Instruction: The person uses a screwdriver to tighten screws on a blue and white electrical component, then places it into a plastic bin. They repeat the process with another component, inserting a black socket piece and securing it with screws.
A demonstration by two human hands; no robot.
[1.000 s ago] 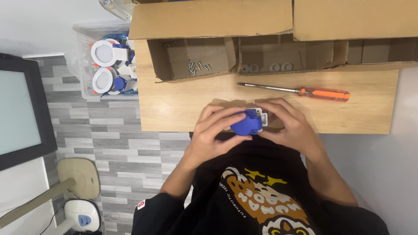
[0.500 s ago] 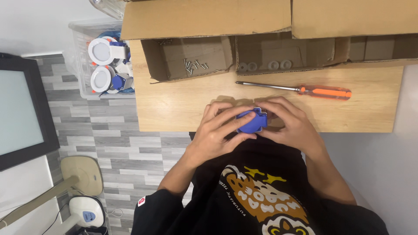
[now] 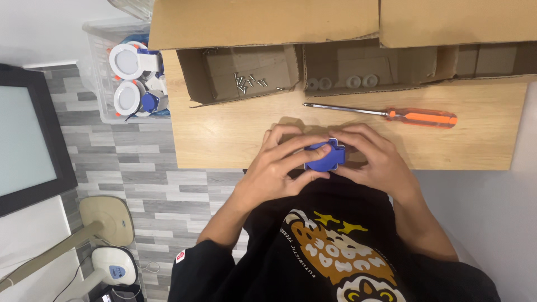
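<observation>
Two hands are wrapped around one small blue plastic part, and they are yours. Your left hand curls over its left side, with the fingers bent on top of it. Your right hand cups its right side, fingers closed in on it. Both hands hold the blue part together, right at the near edge of the wooden table, just above your black shirt.

Past your right hand, a screwdriver with an orange handle lies flat on the table, apart from your hands. Its metal tip points left.

Further back stand open cardboard boxes. The left box has a few small screws lying in it. The box beside it holds some round grey parts in a row.

Off the left end of the table sits a clear plastic bin with round white parts and some blue bits inside.

Down below, the floor is made of grey planks. A dark screen stands at the far left. Near the bottom left is a beige stand and a white device on the floor.
</observation>
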